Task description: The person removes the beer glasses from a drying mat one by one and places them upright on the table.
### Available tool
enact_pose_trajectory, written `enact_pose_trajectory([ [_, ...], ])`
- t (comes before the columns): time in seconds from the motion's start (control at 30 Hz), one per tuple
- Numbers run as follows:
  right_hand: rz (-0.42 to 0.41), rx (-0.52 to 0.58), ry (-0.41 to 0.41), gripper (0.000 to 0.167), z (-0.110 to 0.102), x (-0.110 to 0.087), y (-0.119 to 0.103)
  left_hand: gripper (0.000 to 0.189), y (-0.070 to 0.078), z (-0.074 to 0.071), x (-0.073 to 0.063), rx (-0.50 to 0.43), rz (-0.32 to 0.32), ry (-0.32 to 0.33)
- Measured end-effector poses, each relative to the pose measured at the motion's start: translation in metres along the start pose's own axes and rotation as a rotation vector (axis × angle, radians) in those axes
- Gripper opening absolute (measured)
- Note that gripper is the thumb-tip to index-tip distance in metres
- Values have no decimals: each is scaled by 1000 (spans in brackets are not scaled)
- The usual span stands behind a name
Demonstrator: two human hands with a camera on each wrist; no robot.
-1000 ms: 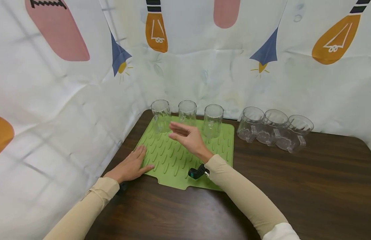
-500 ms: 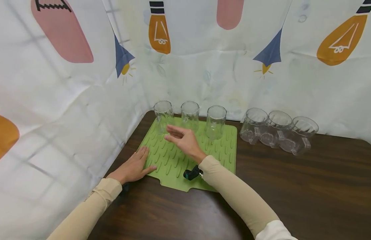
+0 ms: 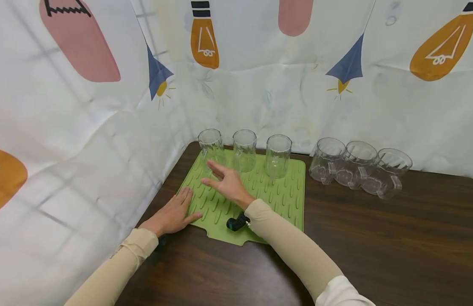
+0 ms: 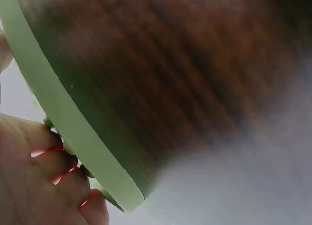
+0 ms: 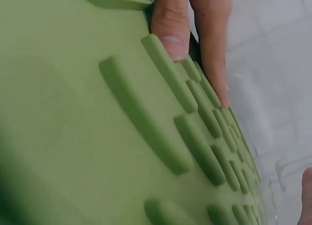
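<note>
Dark brown wood-grain tabletop [image 3: 374, 238] runs beneath both forearms, clad in beige sleeves [image 3: 293, 250]. Nearest, the left hand [image 3: 170, 216] rests flat, fingers extended, on the near-left corner of a light-green, rubbery-looking ribbed mat [image 3: 284, 195], grasping nothing. From that hand the mat spreads away and rightward; its oblong ribs point away from the person, though foreshortening hides which side of it is longer.

Ahead and to the right of it, the right hand [image 3: 225, 183] hangs over the mat, fingers straight, thumb apart, holding nothing; a small black wrist-worn device [image 3: 236, 222] shows below its wrist. Just beyond its fingertips stands a clear cylindrical handled mug [image 3: 211, 143], long axis vertical, nearer to this hand than to the left one; contact cannot be told. Two matching clear mugs [image 3: 278, 155] stand rightward along the mat's far side. Well right of the right hand, off the mat, sits a close row of three clear handled mugs [image 3: 328, 155]. Farthest hangs white printed fabric [image 3: 255, 93].
</note>
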State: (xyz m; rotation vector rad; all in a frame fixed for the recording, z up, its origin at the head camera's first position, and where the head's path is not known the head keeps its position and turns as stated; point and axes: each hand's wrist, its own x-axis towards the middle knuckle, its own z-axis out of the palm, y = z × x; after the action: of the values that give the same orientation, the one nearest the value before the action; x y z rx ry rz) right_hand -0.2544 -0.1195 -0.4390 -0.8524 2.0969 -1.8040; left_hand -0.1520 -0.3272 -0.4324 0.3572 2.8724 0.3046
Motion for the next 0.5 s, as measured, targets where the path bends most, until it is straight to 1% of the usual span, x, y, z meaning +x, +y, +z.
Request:
enact_pose_trajectory([
  [0.17, -1, 25, 19, 78, 6, 6, 1, 89, 0, 1, -1, -2, -1, 5],
  [0.37, 33, 44, 48, 78, 10, 12, 2, 89, 1, 0, -1, -7, -12, -4],
  [0.5, 39, 61, 60, 76, 12, 17, 3, 89, 1, 1, -2, -1, -11, -2],
])
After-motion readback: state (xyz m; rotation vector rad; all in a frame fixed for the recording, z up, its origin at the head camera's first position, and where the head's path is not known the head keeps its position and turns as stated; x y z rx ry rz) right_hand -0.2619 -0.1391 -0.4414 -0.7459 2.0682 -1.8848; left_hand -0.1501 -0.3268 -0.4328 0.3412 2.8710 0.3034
